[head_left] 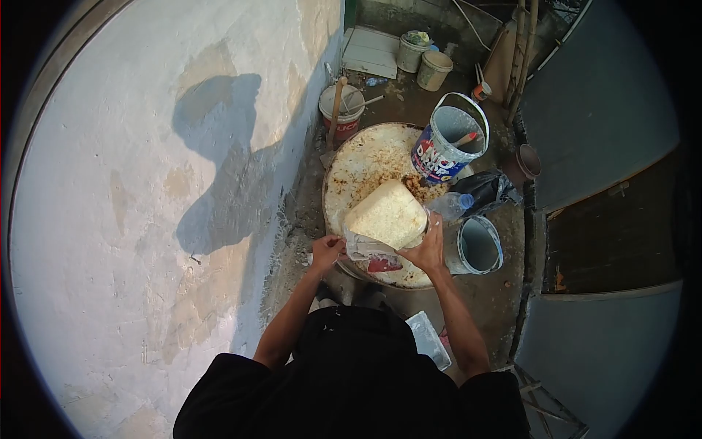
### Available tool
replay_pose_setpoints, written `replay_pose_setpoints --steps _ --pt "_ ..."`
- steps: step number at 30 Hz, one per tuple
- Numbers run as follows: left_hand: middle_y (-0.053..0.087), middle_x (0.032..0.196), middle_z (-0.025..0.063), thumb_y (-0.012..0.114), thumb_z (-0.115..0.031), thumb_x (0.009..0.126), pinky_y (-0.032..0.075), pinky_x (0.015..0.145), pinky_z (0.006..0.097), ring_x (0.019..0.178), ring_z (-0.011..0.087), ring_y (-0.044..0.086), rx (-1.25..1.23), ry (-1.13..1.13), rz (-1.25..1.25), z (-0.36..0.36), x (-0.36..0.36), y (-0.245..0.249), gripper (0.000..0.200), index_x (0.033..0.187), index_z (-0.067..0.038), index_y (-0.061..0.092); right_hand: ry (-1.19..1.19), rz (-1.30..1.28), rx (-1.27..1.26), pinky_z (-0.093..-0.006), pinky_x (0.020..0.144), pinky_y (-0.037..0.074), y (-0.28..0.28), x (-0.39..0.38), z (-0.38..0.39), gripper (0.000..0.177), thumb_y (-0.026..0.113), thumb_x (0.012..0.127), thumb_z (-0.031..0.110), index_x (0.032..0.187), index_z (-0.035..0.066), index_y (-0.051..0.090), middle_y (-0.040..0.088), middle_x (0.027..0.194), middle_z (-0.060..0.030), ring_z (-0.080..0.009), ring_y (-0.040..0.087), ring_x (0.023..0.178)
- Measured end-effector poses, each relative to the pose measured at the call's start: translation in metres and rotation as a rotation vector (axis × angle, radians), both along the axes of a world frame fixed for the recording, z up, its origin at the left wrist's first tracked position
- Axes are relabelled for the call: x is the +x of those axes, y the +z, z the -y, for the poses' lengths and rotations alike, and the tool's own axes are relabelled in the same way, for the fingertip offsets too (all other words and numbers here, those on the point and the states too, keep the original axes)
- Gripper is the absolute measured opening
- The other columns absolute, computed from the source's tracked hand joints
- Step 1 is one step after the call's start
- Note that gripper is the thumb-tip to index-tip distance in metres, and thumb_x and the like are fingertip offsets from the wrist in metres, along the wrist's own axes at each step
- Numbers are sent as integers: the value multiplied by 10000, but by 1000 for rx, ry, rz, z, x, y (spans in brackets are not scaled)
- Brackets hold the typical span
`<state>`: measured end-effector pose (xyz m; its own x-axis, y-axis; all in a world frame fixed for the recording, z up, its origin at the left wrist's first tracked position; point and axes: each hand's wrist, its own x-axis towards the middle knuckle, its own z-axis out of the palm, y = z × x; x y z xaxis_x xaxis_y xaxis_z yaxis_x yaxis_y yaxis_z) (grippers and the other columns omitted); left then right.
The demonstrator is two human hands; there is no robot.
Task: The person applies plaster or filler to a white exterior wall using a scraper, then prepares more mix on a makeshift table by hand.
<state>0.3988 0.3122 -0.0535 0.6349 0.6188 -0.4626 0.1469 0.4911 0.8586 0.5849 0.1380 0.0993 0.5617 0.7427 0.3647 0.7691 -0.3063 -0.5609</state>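
Atop rusty round drum (358, 162), bulging sack (386, 214)

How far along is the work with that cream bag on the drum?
Done: the cream-coloured bulging bag lies on the rusty round drum top. In hand: the left hand pinches its plastic end and the right hand steadies it. Left: the grey bucket beside it looks empty, so nothing seems poured.

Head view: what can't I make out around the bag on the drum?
Head view only:
Bag contents: wrapper covers them.
Red patch beside the left hand: crumpled, too small to read.
Right hand grip: fingertips lost against the bag.
Drum sides: hidden under its own top.
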Motion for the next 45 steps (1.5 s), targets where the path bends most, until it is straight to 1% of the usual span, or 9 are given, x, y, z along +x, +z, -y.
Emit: replay_pose_setpoints --steps 5,8,19,28,31,34,40,43,45 --pt "675 856 99 646 -114 895 603 634 321 725 166 669 67 0 12 1 1 -4 189 985 52 643 44 28 78 -484 963 442 -8 3 5 1104 934 443 165 1350 8 323 449 1221 -237 -429 467 1144" --pt "677 845 103 648 -116 894 602 633 322 720 166 669 54 -2 -7 0 3 3 195 992 52 643 69 35 92 -488 952 445 -6 6 3 1103 934 447 167 1352 11 322 456 1208 -235 -431 472 1132" --pt "671 819 98 651 -115 890 596 627 317 709 161 660 66 -2 -5 -3 4 2 186 972 50 641 130 88 122 -494 946 455 -16 17 11 1093 934 453 173 1354 25 333 462 1213 -230 -423 486 1125" --pt "661 808 97 648 -106 891 596 630 316 696 159 654 75 -7 -1 -5 5 7 175 967 52 639 91 91 150 -490 949 446 -13 19 13 1082 920 442 138 1348 31 340 475 1216 -221 -417 485 1125" --pt "661 803 97 647 -103 891 595 623 313 689 159 653 69 -5 3 -3 7 3 171 965 51 642 117 95 107 -490 955 440 -12 23 14 1092 918 440 129 1355 33 331 477 1218 -223 -418 482 1125" --pt "660 797 98 645 -100 892 595 612 313 681 159 652 92 -13 2 -6 6 2 167 959 53 644 121 92 150 -488 956 440 -13 22 14 1083 916 441 124 1352 31 337 478 1217 -221 -418 485 1122" --pt "654 786 94 643 -101 894 593 595 313 661 152 642 103 -20 21 -4 6 0 166 954 54 644 113 48 52 -483 949 447 -4 22 16 1056 920 441 145 1332 24 369 481 1208 -215 -420 490 1114" --pt "651 780 90 641 -100 895 595 593 314 651 148 635 109 -32 26 -8 8 4 165 954 54 643 114 115 131 -481 947 451 -4 22 14 1058 920 435 148 1332 25 372 482 1203 -216 -423 488 1112" --pt "650 778 89 639 -98 896 597 595 316 650 148 635 101 -28 18 -4 6 4 164 956 55 642 103 97 85 -481 945 454 -2 22 15 1054 920 436 147 1330 27 375 484 1202 -215 -421 490 1109"
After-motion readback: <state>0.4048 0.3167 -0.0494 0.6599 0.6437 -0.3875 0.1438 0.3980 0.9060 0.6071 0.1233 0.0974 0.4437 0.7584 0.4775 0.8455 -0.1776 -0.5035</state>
